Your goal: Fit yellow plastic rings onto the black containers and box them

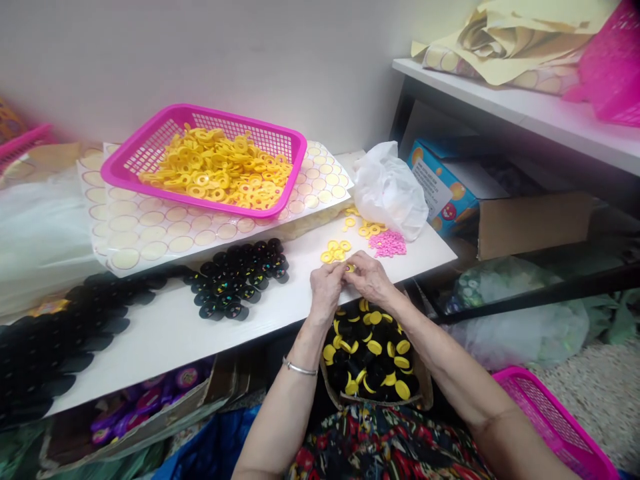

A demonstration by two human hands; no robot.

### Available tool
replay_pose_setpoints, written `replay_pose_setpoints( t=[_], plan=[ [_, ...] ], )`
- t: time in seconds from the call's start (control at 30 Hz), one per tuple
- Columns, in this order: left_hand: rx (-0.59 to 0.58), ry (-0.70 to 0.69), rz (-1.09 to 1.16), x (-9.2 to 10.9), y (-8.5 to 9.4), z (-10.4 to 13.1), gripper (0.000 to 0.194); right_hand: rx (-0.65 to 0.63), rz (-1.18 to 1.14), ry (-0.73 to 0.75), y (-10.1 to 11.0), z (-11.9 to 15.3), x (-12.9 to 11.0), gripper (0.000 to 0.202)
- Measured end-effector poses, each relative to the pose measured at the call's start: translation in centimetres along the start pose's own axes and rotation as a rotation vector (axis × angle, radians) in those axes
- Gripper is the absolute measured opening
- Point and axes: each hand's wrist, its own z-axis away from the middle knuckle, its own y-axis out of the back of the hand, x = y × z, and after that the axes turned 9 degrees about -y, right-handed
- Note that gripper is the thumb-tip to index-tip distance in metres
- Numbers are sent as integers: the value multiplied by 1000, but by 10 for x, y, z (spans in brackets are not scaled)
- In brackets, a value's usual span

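Note:
My left hand (327,288) and my right hand (371,277) meet at the front edge of the white table (300,288). Between their fingertips they pinch a small yellow ring-shaped piece (351,268), with a darker spot at its centre. Just beyond my fingers lie several loose yellow rings (335,251). A heap of tiny pink pieces (388,244) is near my right hand, beside more yellow rings (371,229). Below my hands a cardboard box (345,401) holds black pieces with yellow caps (374,347).
A pink basket (113,170) full of yellow rings rests on printed sheets (165,235). Black cylinders (235,280) stand in groups on the left. A white plastic bag (393,187) and blue carton (440,183) are at right, below a shelf (520,113). Another pink basket (555,417) is low right.

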Motion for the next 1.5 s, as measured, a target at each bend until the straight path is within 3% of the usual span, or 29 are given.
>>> replay_pose_setpoints(
  t=[0.17,0.3,0.57,0.8,1.0,1.17,1.33,1.5],
  plan=[
    [8,-25,-67,-6,-1,-1,18,-138,-674,-382,-6,1,5,33],
    [10,-49,-65,-9,-2,1,23,-137,-910,-523,-9,3,5,36],
    [69,-45,-44,-11,-9,8,24,-52,-908,-673,-18,-2,1,21],
    [103,-4,27,-10,-12,3,20,27,-874,-650,-23,-6,1,16],
    [89,128,86,-2,-11,-3,17,-49,-947,-646,-21,-1,-2,18],
    [85,78,20,0,-11,-4,28,-31,-974,-643,-22,2,-4,23],
    [0,15,-48,-3,-6,-6,33,-111,-1016,-609,-17,2,2,28],
    [-108,99,-2,-2,-1,-15,31,-223,-988,-626,-7,-4,8,30]
  ],
)
